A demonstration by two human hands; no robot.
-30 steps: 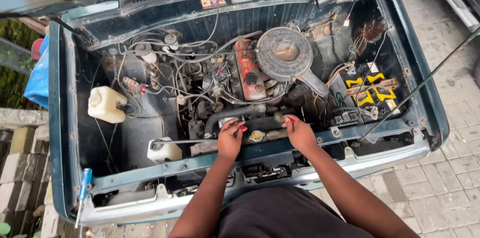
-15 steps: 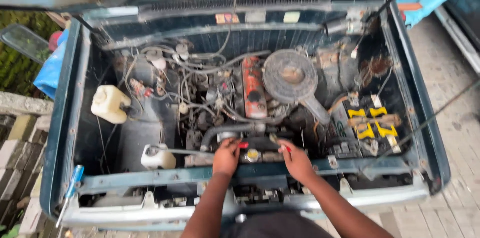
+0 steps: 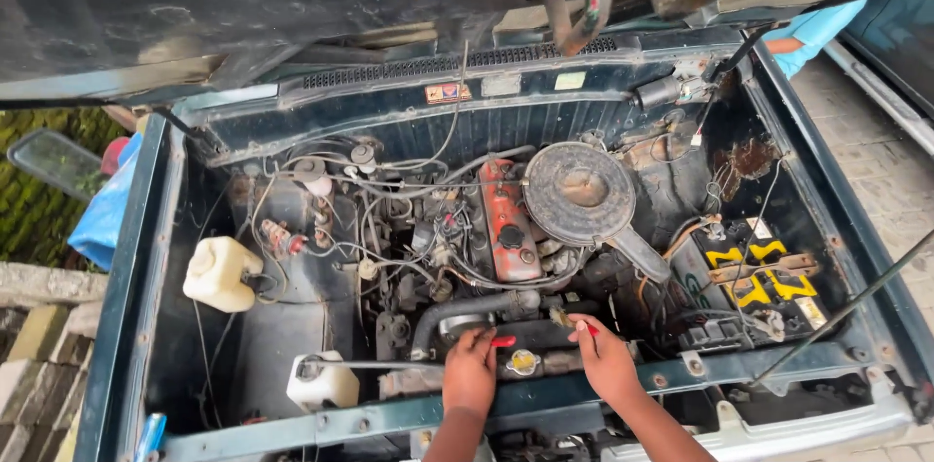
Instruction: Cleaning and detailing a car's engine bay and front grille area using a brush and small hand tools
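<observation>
Both hands have slid lower in the view since the earlier frames, as the camera tipped up toward the raised hood (image 3: 292, 5). Left hand (image 3: 471, 370) rests on the radiator top beside the brass radiator cap (image 3: 523, 362), its fingers (image 3: 484, 337) curled loosely, clasping nothing I can make out. Right hand (image 3: 603, 357) lies just right of the cap, fingers (image 3: 584, 326) bent toward the black hose (image 3: 467, 307) above; whether they pinch anything cannot be told. Behind sit the round air cleaner (image 3: 580, 192) and battery (image 3: 754, 277).

Air cleaner (image 3: 581, 192) sits behind radiator cap (image 3: 523, 362); battery (image 3: 757, 284) lies right.
</observation>
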